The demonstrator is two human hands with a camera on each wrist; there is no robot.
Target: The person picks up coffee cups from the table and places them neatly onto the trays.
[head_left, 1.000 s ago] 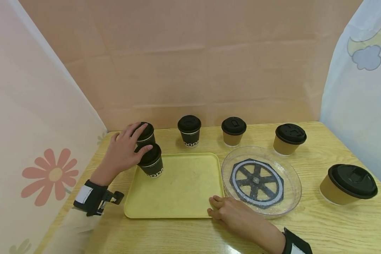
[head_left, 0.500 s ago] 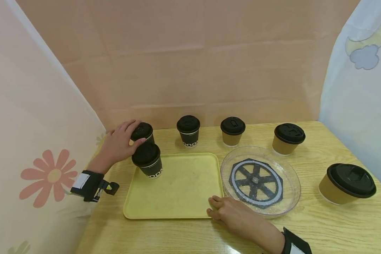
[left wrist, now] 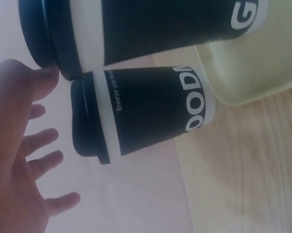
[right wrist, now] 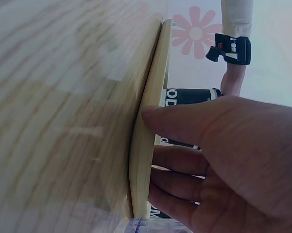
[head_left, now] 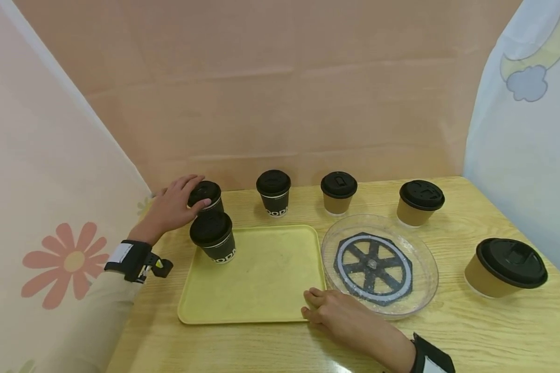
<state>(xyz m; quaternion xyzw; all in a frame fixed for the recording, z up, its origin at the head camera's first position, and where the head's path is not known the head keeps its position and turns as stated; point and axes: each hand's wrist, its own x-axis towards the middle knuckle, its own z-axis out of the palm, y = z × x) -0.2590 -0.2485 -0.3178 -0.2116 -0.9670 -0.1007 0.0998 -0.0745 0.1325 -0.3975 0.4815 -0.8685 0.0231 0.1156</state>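
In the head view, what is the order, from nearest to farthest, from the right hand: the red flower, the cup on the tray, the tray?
1. Tray: pinched by the right hand.
2. Cup on tray: back left corner.
3. Red flower: far left.

Head view evenly lit, glare spot on near tabletop, faint shadow by the right hand, near right cup stretched, wrist views hazy
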